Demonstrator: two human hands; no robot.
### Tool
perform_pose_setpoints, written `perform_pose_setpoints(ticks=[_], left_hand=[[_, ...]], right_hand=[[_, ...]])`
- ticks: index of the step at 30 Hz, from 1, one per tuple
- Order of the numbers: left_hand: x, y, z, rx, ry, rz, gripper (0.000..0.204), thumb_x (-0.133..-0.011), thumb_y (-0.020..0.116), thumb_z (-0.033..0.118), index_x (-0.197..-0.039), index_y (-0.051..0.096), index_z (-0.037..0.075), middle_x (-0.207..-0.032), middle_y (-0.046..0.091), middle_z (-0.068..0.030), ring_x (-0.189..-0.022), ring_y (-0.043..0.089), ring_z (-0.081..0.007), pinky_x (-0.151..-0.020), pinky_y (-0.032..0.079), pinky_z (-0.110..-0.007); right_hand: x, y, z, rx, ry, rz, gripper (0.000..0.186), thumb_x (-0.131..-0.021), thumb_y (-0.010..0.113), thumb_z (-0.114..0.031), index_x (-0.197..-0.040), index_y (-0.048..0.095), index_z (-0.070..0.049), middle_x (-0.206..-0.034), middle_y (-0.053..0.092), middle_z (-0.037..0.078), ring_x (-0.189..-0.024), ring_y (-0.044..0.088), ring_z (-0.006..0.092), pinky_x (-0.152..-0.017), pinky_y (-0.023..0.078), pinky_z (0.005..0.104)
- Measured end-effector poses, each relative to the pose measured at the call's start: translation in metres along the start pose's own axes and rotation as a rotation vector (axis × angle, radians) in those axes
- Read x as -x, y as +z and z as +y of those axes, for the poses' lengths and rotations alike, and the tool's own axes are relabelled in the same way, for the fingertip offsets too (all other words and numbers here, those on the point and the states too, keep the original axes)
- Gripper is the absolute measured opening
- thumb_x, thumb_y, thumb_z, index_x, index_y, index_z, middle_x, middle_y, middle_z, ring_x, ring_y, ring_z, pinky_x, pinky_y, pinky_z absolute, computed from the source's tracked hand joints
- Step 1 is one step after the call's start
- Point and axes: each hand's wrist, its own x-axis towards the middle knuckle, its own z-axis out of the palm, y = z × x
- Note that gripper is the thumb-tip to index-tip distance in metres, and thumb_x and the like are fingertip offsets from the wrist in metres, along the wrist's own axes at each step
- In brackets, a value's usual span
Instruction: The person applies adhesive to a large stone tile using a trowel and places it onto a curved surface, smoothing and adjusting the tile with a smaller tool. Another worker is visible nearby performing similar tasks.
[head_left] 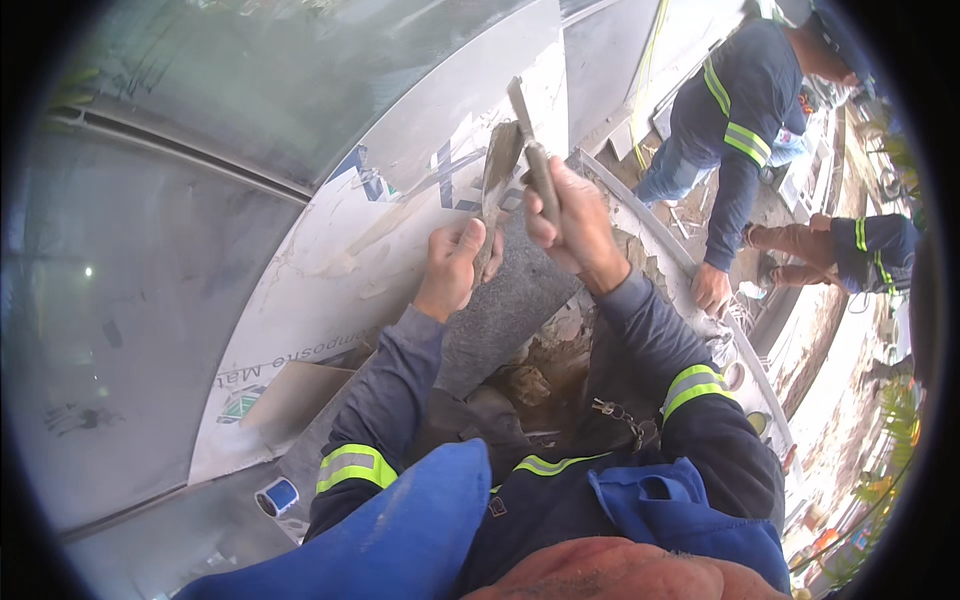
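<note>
My left hand [455, 262] grips a mortar-smeared trowel [501, 155] with its blade pointing upward. My right hand [575, 225] is closed round the handle of a narrow metal scraper [517, 100], which stands tilted just right of the trowel, their blades close together; whether they touch I cannot tell. Both hands are raised in front of a white film-covered panel [310, 290] with printing and pale smears. Below them are a speckled grey slab [518, 285] and rough rubble [530, 385].
Curved grey metal panels [140, 310] fill the left side. A co-worker [740, 110] bends at the upper right, a hand on a long ledge [745, 375] beside me. Another person [870, 250] stands farther right. A blue-and-white roll or cup [280, 497] lies at lower left.
</note>
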Motion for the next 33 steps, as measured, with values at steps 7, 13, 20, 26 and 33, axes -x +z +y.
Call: perform_pose_setpoints(ticks=[7,13,20,26,33], left_hand=[[-0.003,-0.017,0.0,-0.01,0.025,0.069,0.056,-0.108,0.051,0.048,-0.117,0.064,-0.006,-0.078,0.06,-0.0046,-0.059,0.054,-0.0107,-0.048,0.042,-0.025],[-0.009,-0.027,-0.007,0.036,0.005,0.146,0.058,-0.106,0.054,0.052,-0.117,0.06,-0.005,-0.079,0.06,-0.0047,-0.057,0.053,-0.0105,-0.048,0.042,-0.026],[-0.009,-0.029,-0.003,0.299,0.019,0.085,0.057,-0.108,0.048,0.05,-0.128,0.052,-0.003,-0.085,0.059,-0.0053,-0.061,0.053,-0.0124,-0.051,0.042,-0.028],[-0.01,-0.029,-0.006,0.246,0.042,0.228,0.051,-0.11,0.048,0.045,-0.128,0.054,-0.003,-0.086,0.06,-0.0061,-0.061,0.054,-0.0136,-0.051,0.043,-0.028],[-0.012,-0.026,-0.015,-0.09,0.112,0.231,0.054,-0.109,0.052,0.043,-0.126,0.059,-0.008,-0.082,0.061,-0.0045,-0.058,0.053,-0.0099,-0.049,0.041,-0.025]], right_hand=[[0.014,0.02,0.004,0.341,0.035,-0.084,0.044,-0.114,0.041,-0.034,-0.111,0.064,0.004,-0.071,0.059,0.004,-0.046,0.051,0.0092,-0.041,0.04,0.023],[0.016,0.002,-0.005,0.428,-0.133,-0.284,0.044,-0.114,0.037,-0.033,-0.115,0.062,0.004,-0.069,0.059,0.004,-0.043,0.051,0.0097,-0.038,0.041,0.023],[0.001,-0.013,-0.008,0.402,-0.138,0.054,0.033,-0.112,0.046,-0.027,-0.113,0.06,0.002,-0.08,0.063,0.005,-0.061,0.06,0.0109,-0.053,0.047,0.0235],[0.013,0.013,-0.014,1.115,-0.564,0.142,0.029,-0.105,0.055,-0.012,-0.124,0.06,0.01,-0.09,0.069,0.014,-0.074,0.066,0.0204,-0.067,0.054,0.0359],[0.032,0.045,-0.003,1.145,-0.535,0.014,0.046,-0.102,0.055,-0.007,-0.146,0.051,0.008,-0.096,0.059,0.019,-0.082,0.062,0.0302,-0.076,0.051,0.0376]])
